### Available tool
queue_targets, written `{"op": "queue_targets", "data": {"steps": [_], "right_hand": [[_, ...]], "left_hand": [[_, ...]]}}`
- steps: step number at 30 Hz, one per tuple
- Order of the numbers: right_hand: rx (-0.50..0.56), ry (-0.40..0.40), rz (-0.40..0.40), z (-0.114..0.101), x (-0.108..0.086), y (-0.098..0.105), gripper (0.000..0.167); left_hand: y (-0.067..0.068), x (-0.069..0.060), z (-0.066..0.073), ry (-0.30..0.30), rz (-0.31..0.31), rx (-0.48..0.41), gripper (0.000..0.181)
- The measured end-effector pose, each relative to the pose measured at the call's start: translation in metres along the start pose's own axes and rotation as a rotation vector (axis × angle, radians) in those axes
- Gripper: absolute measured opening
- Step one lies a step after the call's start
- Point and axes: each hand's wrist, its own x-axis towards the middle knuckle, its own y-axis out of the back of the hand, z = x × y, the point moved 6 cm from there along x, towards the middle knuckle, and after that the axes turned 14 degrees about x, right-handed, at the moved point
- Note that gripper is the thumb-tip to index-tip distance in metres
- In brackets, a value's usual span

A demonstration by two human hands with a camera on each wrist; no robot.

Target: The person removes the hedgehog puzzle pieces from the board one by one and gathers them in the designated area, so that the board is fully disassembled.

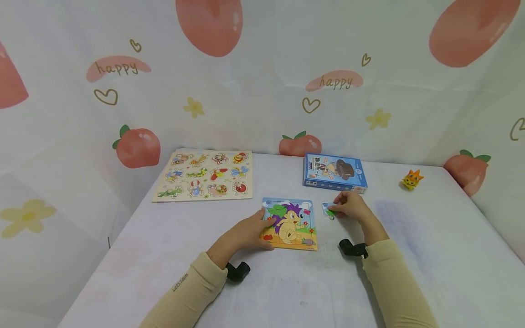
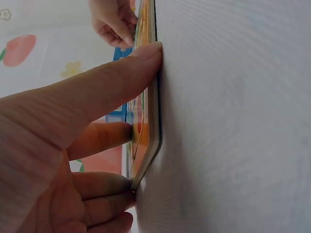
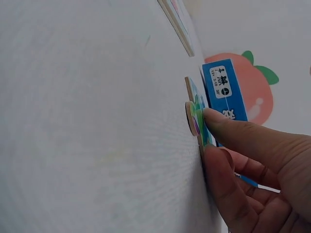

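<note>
A square hedgehog jigsaw puzzle (image 1: 290,224) lies flat on the table. My left hand (image 1: 251,231) grips it by the left side; in the left wrist view the thumb (image 2: 131,73) lies along one edge and the fingertips touch near the corner. To the puzzle's right, my right hand (image 1: 352,207) pinches a small blue and green puzzle piece (image 1: 328,209) between thumb and fingers, low at the table. The right wrist view shows the piece (image 3: 196,114) with a rounded tab and a wooden edge. The other fingers of that hand are curled.
A wooden board of insect pictures (image 1: 205,175) lies at the back left. Behind my right hand is a blue box (image 1: 335,173). A small orange and yellow toy (image 1: 412,179) stands at the back right. A patterned cloth (image 1: 254,91) hangs behind the table.
</note>
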Motion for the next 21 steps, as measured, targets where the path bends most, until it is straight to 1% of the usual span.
{"op": "queue_targets", "data": {"steps": [4, 7, 10, 13, 15, 18, 21], "right_hand": [[0.009, -0.011, -0.009, 0.001, 0.001, 0.000, 0.026], [0.006, -0.004, -0.017, -0.001, 0.001, 0.001, 0.027], [-0.006, 0.016, -0.002, -0.005, 0.001, 0.003, 0.030], [-0.025, 0.055, 0.005, -0.014, 0.000, 0.002, 0.033], [-0.042, 0.080, -0.014, -0.022, 0.000, -0.001, 0.034], [-0.082, 0.125, -0.073, -0.035, 0.000, -0.010, 0.034], [-0.139, 0.165, -0.133, -0.049, 0.002, -0.022, 0.034]], "left_hand": [[0.000, -0.001, 0.000, -0.002, 0.003, 0.006, 0.076], [0.001, -0.001, 0.000, 0.001, 0.002, 0.023, 0.076], [0.002, -0.001, -0.001, 0.007, 0.000, 0.052, 0.075], [0.004, -0.001, 0.000, 0.004, 0.012, 0.080, 0.075], [0.007, -0.001, 0.003, -0.018, 0.033, 0.108, 0.075], [0.009, 0.001, 0.009, -0.050, 0.054, 0.133, 0.075], [0.008, 0.004, 0.015, -0.076, 0.064, 0.141, 0.074]]}}
